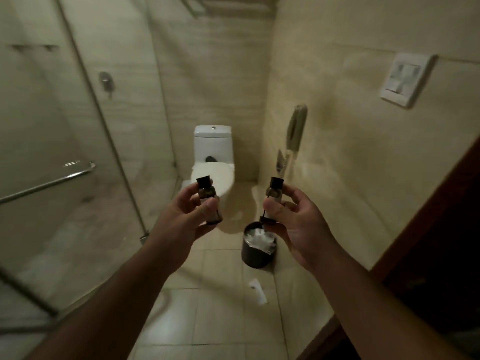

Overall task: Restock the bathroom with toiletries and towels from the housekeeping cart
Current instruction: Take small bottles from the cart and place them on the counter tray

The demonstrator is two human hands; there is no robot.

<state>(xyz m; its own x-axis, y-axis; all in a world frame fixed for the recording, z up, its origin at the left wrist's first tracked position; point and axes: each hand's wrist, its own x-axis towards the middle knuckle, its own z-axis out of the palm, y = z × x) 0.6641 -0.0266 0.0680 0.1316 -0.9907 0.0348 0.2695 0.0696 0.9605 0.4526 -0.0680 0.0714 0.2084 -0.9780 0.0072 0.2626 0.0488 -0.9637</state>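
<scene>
Head view: two small dark-capped bottles held up mid-air, well above the floor. Left bottle (209,201) pinched upright between thumb and fingers of left hand (181,216). Right bottle (272,201) gripped the same way in right hand (298,219), thumb across its front; it may be two bottles stacked, too blurred to tell. Both hands closed around them, arms stretched forward.

Step looks like carrying toiletries in to set down; no shelf or counter in view yet. To do well: keep bottles upright, caps up, grip low on the body, find the vanity or shower ledge before letting go.

Below right hand, a dark bin (258,249) with white liner or paper inside. White scrap (258,291) on beige tile floor. Toilet (213,162) ahead, lid down. Glass shower screen (78,152) with bar on left. Wall phone (296,128) and white wall plate (406,79) on right. Dim light, motion blur.
</scene>
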